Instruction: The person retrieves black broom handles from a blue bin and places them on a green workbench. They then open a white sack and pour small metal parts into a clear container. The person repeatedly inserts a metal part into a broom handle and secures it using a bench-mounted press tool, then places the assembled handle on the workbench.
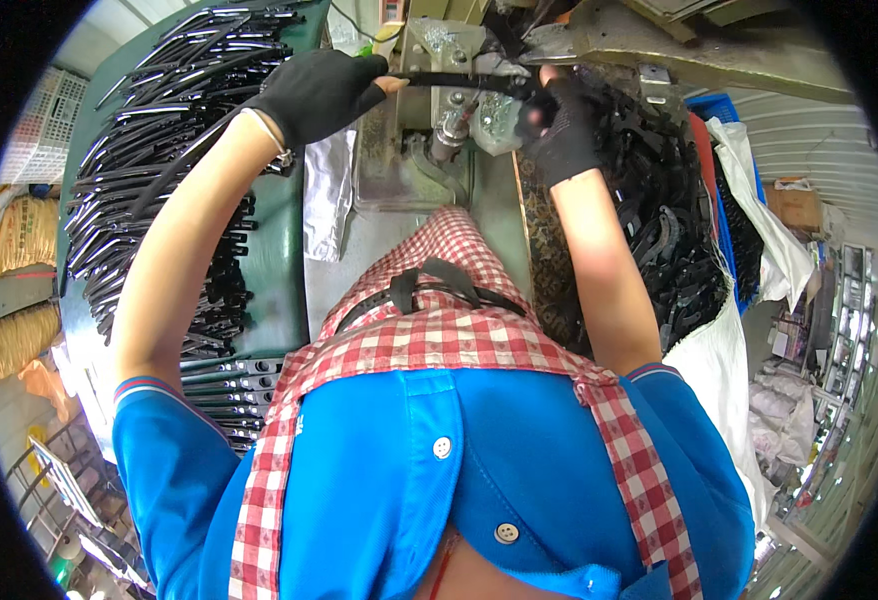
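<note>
A long, slightly curved black bar (449, 80) spans the space between my two hands at the far side of the bench. Its left end is pinched by my left hand (321, 97), which wears a black fingerless glove. My right hand (566, 135), gloved the same way, is closed around the bar's other end; its fingers are partly blurred against dark parts behind. Just below the bar's middle stands a metal machine spindle (451, 128) over a greenish-grey machine base (384, 170). Whether the bar touches the spindle, I cannot tell.
Many thin black rods (159, 170) lie stacked on a green surface (284, 225) at left. A heap of black curved parts (659, 200) fills the right side, beside a blue crate (724, 240). Clear plastic bags (496, 122) sit by the machine; a silvery sheet (329, 195) lies left of it.
</note>
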Tool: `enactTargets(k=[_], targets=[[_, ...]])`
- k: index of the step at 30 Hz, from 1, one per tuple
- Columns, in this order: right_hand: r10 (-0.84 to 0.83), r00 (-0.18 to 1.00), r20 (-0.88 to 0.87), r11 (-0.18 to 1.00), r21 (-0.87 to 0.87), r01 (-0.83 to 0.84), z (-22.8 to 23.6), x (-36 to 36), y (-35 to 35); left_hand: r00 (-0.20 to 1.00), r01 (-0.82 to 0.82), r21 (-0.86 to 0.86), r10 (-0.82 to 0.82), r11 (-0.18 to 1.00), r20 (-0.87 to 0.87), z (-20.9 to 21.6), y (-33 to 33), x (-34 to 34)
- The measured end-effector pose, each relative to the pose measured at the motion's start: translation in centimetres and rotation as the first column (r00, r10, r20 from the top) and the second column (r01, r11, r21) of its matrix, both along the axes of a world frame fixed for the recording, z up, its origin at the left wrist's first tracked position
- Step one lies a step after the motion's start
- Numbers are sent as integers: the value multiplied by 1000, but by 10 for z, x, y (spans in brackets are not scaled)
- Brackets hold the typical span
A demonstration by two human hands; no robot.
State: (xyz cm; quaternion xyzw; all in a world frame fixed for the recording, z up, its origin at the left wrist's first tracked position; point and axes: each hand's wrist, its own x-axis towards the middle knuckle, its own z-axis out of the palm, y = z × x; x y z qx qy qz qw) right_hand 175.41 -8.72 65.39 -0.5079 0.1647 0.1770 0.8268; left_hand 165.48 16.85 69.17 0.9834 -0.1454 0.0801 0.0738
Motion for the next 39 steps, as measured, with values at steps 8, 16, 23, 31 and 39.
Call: enactTargets(k=[8,16,23,31,39], targets=[[199,969,143,980,-3,-201,-41,7,-17,999,-30,-30,31,999,13,-24,-1,2],[257,928,268,965,-16,-263,-67,-21,-32,997,14,-28,-12,1000,78,-27,6,11],[233,942,242,969,-138,-204,-105,-11,-52,999,-41,-68,39,997,-30,-13,-1,7],[368,886,284,828,-533,-173,-140,24,-46,999,-23,-84,20,996,-43,-17,-4,8],[746,642,179,185,-981,59,-142,54,-31,990,81,-176,-60,981,126,-5,-24,6]])
